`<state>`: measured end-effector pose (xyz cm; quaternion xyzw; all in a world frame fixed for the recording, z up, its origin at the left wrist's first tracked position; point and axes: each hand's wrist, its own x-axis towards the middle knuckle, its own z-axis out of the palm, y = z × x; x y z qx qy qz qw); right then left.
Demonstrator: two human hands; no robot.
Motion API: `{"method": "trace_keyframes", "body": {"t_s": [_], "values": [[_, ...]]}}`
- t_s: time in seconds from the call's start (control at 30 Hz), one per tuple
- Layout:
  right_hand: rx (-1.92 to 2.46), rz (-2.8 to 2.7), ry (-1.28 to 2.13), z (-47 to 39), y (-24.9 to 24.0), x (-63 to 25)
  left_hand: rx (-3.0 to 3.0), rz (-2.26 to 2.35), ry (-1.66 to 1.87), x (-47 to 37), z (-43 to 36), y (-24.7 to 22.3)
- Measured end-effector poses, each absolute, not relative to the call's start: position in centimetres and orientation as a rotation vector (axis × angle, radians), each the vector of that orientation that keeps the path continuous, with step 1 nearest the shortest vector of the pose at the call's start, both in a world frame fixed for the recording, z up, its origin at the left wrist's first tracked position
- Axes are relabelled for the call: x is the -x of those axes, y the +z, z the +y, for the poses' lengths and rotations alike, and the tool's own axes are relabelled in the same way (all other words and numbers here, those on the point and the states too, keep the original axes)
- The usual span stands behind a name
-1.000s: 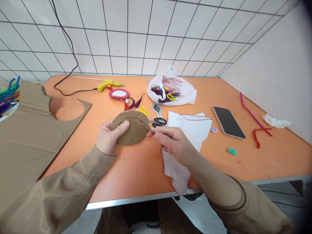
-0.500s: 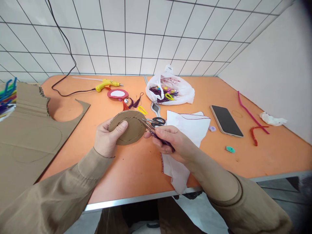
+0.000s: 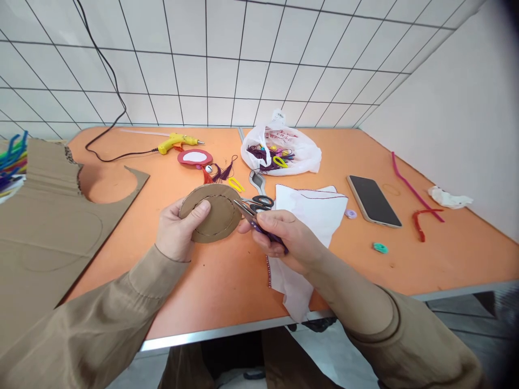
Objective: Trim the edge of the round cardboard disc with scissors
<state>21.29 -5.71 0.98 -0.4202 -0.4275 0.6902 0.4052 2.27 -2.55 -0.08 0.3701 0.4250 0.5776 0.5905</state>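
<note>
My left hand grips a round cardboard disc, thumb on top and fingers beneath. A smaller ring is marked or cut into its face. In my right hand is a pair of purple-handled scissors, its tips at the disc's right side, over the ring line. Whether the blades touch the cardboard I cannot tell. Just behind lies a second pair of scissors with black handles. A white cloth with dark red stitched edging lies under and beyond my right hand.
A yellow glue gun, a red oval piece, tassels and a white plastic bag are at the back. Cut cardboard covers the left. A phone and pipe cleaners lie right.
The scissor tips have drawn slightly back across the disc's right side and now show more plainly. The disc stays in my left hand, nearly unmoved. The whole view has shifted slightly.
</note>
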Motion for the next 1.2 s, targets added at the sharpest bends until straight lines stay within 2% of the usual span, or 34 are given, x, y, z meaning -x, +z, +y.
{"method": "trace_keyframes", "body": {"t_s": [0.6, 1.2], "values": [[1.167, -1.395, 1.399, -5.79, 0.91, -20.99, -0.981, 1.011, 1.349, -2.25, -2.85, 0.05], [1.179, -1.295, 1.454, -5.53, 0.78, -20.95, -1.217, 1.047, 1.391, -2.29, -3.42, -0.11]]}}
